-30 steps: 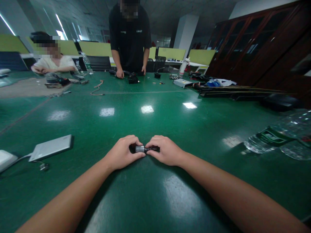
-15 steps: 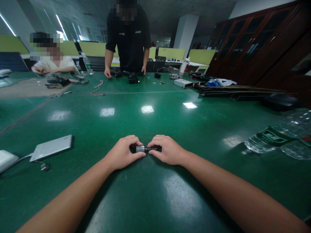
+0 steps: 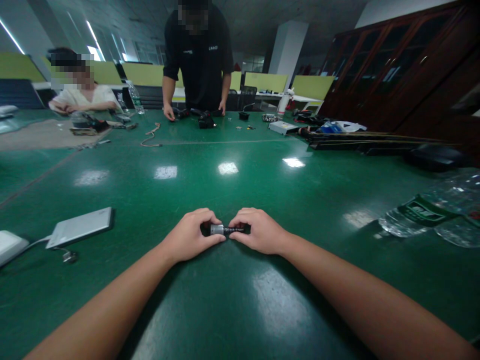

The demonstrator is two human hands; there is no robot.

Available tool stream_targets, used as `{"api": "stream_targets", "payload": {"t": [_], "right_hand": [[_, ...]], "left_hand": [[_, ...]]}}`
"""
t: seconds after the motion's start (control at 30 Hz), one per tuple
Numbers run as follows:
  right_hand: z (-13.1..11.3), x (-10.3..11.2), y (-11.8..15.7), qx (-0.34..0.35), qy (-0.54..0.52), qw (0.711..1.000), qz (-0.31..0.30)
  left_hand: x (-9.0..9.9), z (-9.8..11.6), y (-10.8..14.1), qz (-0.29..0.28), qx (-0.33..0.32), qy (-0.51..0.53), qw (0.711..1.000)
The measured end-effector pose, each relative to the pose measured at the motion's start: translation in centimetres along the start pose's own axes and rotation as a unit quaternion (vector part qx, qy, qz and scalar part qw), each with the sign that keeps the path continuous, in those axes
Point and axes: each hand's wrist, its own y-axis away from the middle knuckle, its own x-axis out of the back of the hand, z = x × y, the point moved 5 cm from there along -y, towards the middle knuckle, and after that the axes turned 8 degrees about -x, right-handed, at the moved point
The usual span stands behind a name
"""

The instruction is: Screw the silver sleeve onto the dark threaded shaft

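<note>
Between my two hands, just above or on the green table, lies a small silver cylinder with a dark end on the left. My left hand is closed around it, thumb below and fingers above. A thin dark shaft with spiral ridges extends to the right in line with the cylinder. The thumb and fingers of my right hand pinch this shaft. Whether cylinder and shaft are one piece I cannot tell. Fingers partly hide both ends.
Clear plastic bottles lie on the right. A flat silver box with a cable and a white block are on the left. Across the table a person in black handles dark parts; another person in white sits at far left.
My hands keep their grip on the cylinder and the shaft with hardly any shift. The view has moved very slightly.
</note>
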Motion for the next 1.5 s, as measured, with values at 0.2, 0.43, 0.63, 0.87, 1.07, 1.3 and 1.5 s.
{"api": "stream_targets", "payload": {"t": [0.2, 0.43, 0.63, 0.87, 1.07, 1.3, 1.5], "right_hand": [[0.1, 0.1, 0.0, 0.0, 0.002, 1.0, 0.008], [0.4, 0.4, 0.1, 0.005, -0.004, 1.0, 0.012], [0.8, 0.6, 0.0, 0.001, 0.0, 1.0, 0.018], [1.2, 0.9, 0.0, -0.004, -0.009, 1.0, 0.023], [2.4, 1.5, -0.1, -0.026, 0.019, 0.999, 0.028], [4.1, 2.3, -0.1, -0.079, -0.003, 0.995, 0.058], [2.1, 1.7, -0.1, -0.026, -0.001, 0.999, 0.027]], "left_hand": [[0.0, 0.0, 0.0, -0.005, -0.001, -0.001, 1.0], [0.2, -0.1, 0.0, 0.006, 0.001, 0.0, 1.0], [0.2, -0.2, 0.1, 0.011, 0.001, -0.006, 1.0], [0.3, -0.2, 0.1, 0.017, 0.006, -0.007, 1.0], [0.4, -0.2, 0.1, 0.023, 0.011, -0.012, 1.0], [0.4, -0.4, 0.2, 0.038, 0.014, -0.013, 0.999], [0.5, -0.4, 0.2, 0.031, 0.019, -0.013, 0.999]]}}
